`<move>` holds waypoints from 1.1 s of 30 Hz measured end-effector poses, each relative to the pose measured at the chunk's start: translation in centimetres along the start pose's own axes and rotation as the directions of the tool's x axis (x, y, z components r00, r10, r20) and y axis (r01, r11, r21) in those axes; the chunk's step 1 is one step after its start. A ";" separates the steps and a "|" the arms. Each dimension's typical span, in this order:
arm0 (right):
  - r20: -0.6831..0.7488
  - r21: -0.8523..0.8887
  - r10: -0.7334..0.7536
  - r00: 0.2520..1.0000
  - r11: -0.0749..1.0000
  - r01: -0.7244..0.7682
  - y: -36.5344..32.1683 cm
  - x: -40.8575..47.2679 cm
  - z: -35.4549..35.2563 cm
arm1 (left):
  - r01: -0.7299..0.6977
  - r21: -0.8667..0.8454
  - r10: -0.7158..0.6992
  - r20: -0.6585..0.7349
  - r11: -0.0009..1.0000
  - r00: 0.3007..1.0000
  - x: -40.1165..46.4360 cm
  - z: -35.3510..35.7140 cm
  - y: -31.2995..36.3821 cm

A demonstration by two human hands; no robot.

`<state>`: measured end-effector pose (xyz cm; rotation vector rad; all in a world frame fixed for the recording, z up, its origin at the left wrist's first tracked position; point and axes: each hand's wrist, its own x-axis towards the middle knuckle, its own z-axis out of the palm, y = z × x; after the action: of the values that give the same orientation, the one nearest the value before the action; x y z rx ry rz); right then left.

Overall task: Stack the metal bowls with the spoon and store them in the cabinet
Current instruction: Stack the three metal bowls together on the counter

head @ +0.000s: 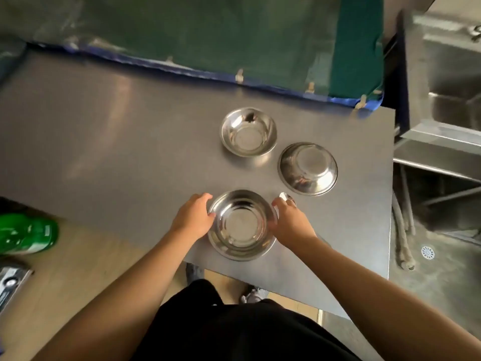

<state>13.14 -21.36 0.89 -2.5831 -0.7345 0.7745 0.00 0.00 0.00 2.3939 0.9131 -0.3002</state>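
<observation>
Three shiny metal bowls stand apart on the grey metal table point(104, 142). The near bowl point(242, 225) sits close to the front edge, upright, with my left hand point(195, 217) on its left rim and my right hand point(291, 222) on its right rim. A far bowl point(248, 131) stands upright behind it. The right bowl point(308, 169) lies to the right, and whether it faces up or down is unclear. A spoon's bowl end point(286, 197) peeks out just beyond my right hand's fingers; its handle is hidden under the hand.
A green board with a blue edge point(208, 37) lies across the back of the table. A steel sink unit point(447, 95) stands to the right, with a floor drain point(428, 252) below. A green object point(26, 234) rests on the floor at left.
</observation>
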 end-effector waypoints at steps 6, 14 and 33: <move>-0.059 0.268 0.200 0.978 0.947 -0.177 1.0 -1.3 2.6 | 0.080 -0.160 -0.084 -0.013 0.984 0.996 -0.4 1.3 -1.2; -0.089 0.400 0.316 0.944 0.880 -0.257 0.1 -0.4 2.1 | 0.083 -0.352 -0.077 0.029 0.932 0.997 1.5 -0.3 -1.6; -0.285 0.433 0.268 0.920 0.893 -0.126 -4.9 11.9 -8.4 | -0.007 -0.450 -0.008 -0.031 0.893 0.999 15.3 -10.5 4.1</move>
<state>24.75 -12.08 4.94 -2.3324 -0.1742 0.4538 14.24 11.73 4.41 1.9716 0.8848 -0.0386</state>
